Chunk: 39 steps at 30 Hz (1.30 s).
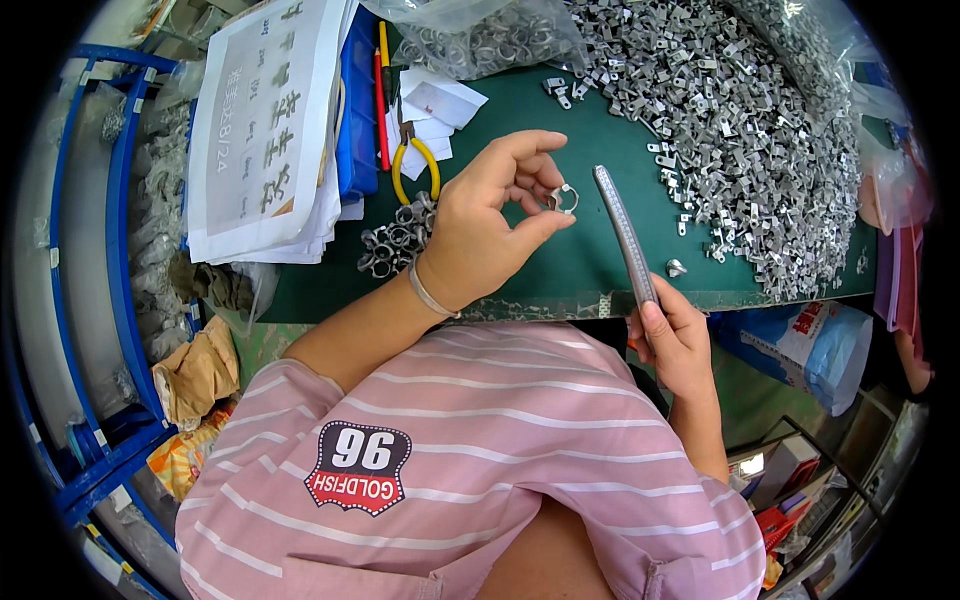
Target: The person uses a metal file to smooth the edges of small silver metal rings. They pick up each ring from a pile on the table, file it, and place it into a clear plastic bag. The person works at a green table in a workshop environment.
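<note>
My left hand (495, 215) is over the green tabletop, pinching a small silver metal ring clamp (567, 207) between thumb and fingertips. To its right, my right hand (678, 340) grips the lower end of a long, narrow grey metal tool (622, 225), whose tip points up and away from me. Its exact kind is unclear, and the held end is hidden. The tool and the ring are apart. Beside my left wrist lies a heap of similar metal rings (395, 243). A small loose metal piece (676, 268) rests on the table just above my right hand.
A large pile of small metal tabs (740, 150) covers the table's right side. Yellow-handled pliers (421, 165), a red pen (381, 120) and paper scraps lie left of centre. Behind is a plastic bag of rings (490, 40); printed sheets (260, 130) and a blue rack (125, 180) stand left.
</note>
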Tool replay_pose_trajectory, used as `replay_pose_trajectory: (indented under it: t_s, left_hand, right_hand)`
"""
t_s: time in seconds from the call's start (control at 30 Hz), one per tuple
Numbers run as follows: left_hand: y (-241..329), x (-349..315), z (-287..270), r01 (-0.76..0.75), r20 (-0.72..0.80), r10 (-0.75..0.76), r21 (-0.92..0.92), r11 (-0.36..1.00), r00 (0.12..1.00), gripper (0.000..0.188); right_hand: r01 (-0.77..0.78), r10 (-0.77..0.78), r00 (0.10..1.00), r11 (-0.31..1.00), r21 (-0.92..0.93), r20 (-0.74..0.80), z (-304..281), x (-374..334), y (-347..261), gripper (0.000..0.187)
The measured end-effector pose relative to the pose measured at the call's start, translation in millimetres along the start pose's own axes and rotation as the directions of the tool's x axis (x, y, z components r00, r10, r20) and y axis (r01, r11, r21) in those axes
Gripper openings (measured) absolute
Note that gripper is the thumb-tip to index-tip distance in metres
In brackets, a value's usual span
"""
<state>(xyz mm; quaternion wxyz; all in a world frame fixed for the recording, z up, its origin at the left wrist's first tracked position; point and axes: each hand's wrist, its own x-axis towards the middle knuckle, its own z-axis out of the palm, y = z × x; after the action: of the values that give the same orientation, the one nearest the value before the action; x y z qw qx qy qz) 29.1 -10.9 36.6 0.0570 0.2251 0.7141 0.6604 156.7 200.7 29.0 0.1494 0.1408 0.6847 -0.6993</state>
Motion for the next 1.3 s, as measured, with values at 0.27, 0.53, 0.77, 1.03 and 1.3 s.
replay_pose_trajectory:
  t_s: [0.27, 0.53, 0.77, 1.03, 1.3]
  left_hand:
    - [2.5, 2.0, 0.0, 0.030, 0.001, -0.030, -0.253, 0.967, 1.000, 0.062]
    - [0.7, 5.8, -7.2, 0.230, 0.045, -0.245, -0.542, 0.809, 0.968, 0.047]
    - [0.6, 6.2, -8.5, 0.207, 0.061, -0.207, -0.537, 0.818, 0.976, 0.047]
    - [3.5, 6.7, -7.6, 0.276, 0.009, -0.319, -0.525, 0.805, 0.948, 0.028]
    - [3.2, 7.3, -10.3, 0.373, 0.037, -0.440, -0.596, 0.711, 0.897, 0.024]
  right_hand:
    - [0.001, -0.001, 1.000, 1.000, -0.012, -0.005, 0.9, 1.1, -2.3, 0.040]
    - [-0.004, 0.004, 1.000, 1.000, -0.002, -0.010, 1.1, 2.3, -3.3, 0.039]
    - [0.004, -0.004, 1.000, 1.000, -0.005, -0.003, 1.2, 2.6, -3.3, 0.039]
    - [-0.004, 0.004, 1.000, 1.000, -0.006, 0.000, 1.2, 2.9, -2.1, 0.039]
    - [0.000, 0.001, 1.000, 1.000, -0.022, 0.015, 1.3, 3.1, -1.2, 0.039]
